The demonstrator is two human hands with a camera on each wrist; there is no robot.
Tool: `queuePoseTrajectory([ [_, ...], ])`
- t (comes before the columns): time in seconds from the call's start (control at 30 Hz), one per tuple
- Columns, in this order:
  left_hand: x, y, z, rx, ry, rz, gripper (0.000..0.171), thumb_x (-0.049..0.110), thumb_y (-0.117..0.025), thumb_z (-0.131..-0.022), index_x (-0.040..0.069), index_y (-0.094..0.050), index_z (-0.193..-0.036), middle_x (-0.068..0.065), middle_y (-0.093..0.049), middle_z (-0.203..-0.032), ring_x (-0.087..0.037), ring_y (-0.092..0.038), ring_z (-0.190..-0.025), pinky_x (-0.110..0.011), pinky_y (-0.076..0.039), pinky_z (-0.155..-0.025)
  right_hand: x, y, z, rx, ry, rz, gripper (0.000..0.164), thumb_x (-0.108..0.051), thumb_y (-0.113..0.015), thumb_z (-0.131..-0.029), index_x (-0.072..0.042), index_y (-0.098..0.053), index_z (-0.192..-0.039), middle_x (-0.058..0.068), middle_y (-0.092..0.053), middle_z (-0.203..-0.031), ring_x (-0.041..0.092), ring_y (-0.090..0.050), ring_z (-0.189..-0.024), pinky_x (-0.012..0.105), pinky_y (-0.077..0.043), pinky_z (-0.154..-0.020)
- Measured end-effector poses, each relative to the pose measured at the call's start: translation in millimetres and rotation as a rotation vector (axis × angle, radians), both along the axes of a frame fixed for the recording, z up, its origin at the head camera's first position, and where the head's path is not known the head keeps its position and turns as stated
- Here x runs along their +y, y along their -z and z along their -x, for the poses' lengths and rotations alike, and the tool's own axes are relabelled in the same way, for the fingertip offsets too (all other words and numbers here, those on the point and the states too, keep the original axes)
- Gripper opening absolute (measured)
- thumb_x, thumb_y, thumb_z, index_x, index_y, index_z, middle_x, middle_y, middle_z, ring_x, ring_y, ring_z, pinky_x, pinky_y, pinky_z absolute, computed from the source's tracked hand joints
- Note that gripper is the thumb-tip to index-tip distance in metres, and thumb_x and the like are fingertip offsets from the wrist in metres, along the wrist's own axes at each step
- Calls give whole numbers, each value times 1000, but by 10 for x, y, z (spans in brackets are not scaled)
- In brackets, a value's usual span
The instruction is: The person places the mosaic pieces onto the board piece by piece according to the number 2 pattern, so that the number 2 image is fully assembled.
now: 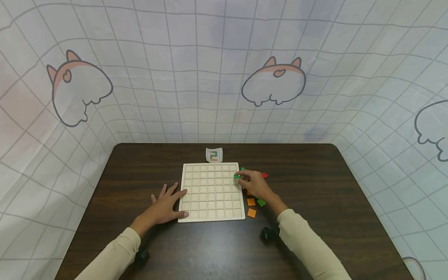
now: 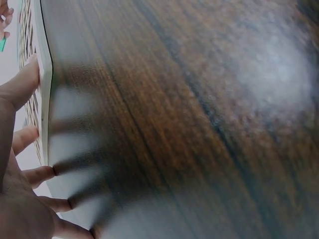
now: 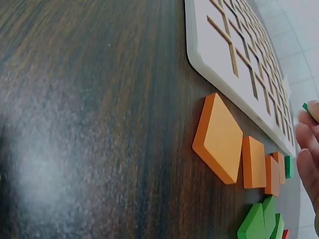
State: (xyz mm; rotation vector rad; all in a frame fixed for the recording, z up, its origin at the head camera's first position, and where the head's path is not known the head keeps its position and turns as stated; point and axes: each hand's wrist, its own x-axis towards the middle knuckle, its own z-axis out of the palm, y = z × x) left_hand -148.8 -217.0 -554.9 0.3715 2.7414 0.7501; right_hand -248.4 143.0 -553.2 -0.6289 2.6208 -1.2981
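A pale wooden grid board (image 1: 211, 192) lies on the dark table. My left hand (image 1: 163, 205) is spread at its left edge, with the thumb and index finger resting on the rim; the left wrist view shows the hand's other fingertips (image 2: 62, 204) touching the table. Over the board's upper right edge, my right hand (image 1: 254, 182) pinches a green square tile (image 1: 237, 176) between thumb and fingers. Only a sliver of that tile shows in the right wrist view. Orange tiles (image 3: 219, 139) and green tiles (image 3: 252, 224) lie right of the board, partly hidden beneath the right hand.
A small printed pattern card (image 1: 214, 155) stands behind the board. A red tile (image 1: 265, 175) lies beyond the right hand. Dark objects sit under the wrists, one by the right sleeve (image 1: 268, 233). A white grid-patterned curtain (image 1: 210, 97) surrounds the table.
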Motion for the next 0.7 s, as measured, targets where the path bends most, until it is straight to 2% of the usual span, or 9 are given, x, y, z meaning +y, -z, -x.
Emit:
queuePoseTrajectory([
  [0.23,0,24,-10,3,-2,-8,87,55,-76,-84,18,-41,-155,-23,-19,-165,-61,-4,-147,-92,-3,-94,-56,11,5,5,10,3,28,-16,-70,-96,-7,-71,-122,6,-69,-82,17,-62,-64,23,-45,-52],
  [0.37,-13,31,-10,-1,-4,-5,87,55,-75,-84,19,-40,-156,-22,-18,-166,-60,-3,-148,-91,-2,-96,-78,37,19,11,4,52,28,-16,-69,-96,-6,-71,-123,10,-71,-83,23,-66,-66,23,-43,-48],
  [0.5,-21,38,-8,9,-5,-8,87,55,-76,-84,19,-40,-155,-22,-18,-166,-60,-4,-148,-91,-2,-95,-103,49,27,28,2,92,27,-14,-70,-96,-4,-72,-121,14,-71,-81,23,-67,-65,24,-42,-45],
  [0.7,-18,55,-3,14,5,6,88,58,-74,-84,19,-40,-156,-22,-18,-166,-61,-5,-147,-91,-3,-94,-161,33,19,12,4,79,27,-14,-69,-96,-5,-73,-121,11,-72,-85,25,-68,-66,24,-45,-48],
])
